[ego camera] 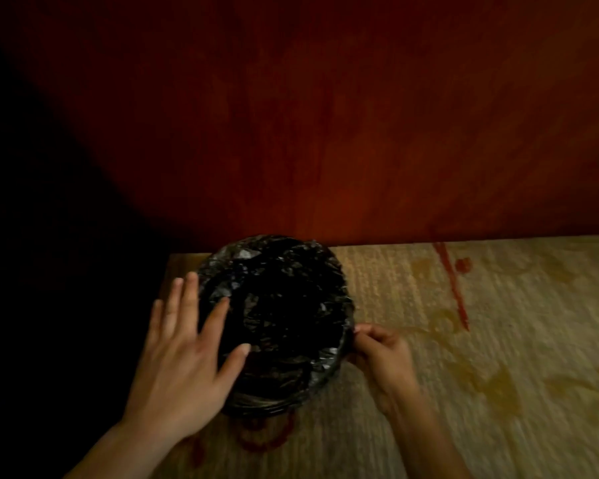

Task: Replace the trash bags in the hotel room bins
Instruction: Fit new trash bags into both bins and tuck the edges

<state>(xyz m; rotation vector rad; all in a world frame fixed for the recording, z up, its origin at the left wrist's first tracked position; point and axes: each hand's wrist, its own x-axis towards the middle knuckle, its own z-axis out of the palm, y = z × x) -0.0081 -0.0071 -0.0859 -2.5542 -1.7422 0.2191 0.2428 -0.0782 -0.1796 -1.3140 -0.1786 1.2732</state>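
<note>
Tucking the black crinkled plastic trash bag over the rim of the small round bin looks like the step we are on. The bin stands on the beige patterned carpet, close against the dark red-brown wooden panel behind it.

Our left hand lies flat with its fingers straight and spread, pressing the bag at the left rim. Our right hand pinches the bag's edge at the right rim, fingers curled.

Risks, as we judge them:
- The film looks thin, so a hard tug from the right pinch could tear it or pull it off the far rim.
- The left hand only presses and does not grip, so the bin could slide or tip toward the right if the pull is uneven.
- The bag looks bunched inside, and trapped air may lift it back out.
- Light is poor. We cannot tell whether the far rim is fully covered.

Room to move:
- The panel blocks the far side, nearly touching the bin.
- The left is a black unlit area, and we cannot tell what is there.
- Bare carpet lies to the right and toward us.
</note>
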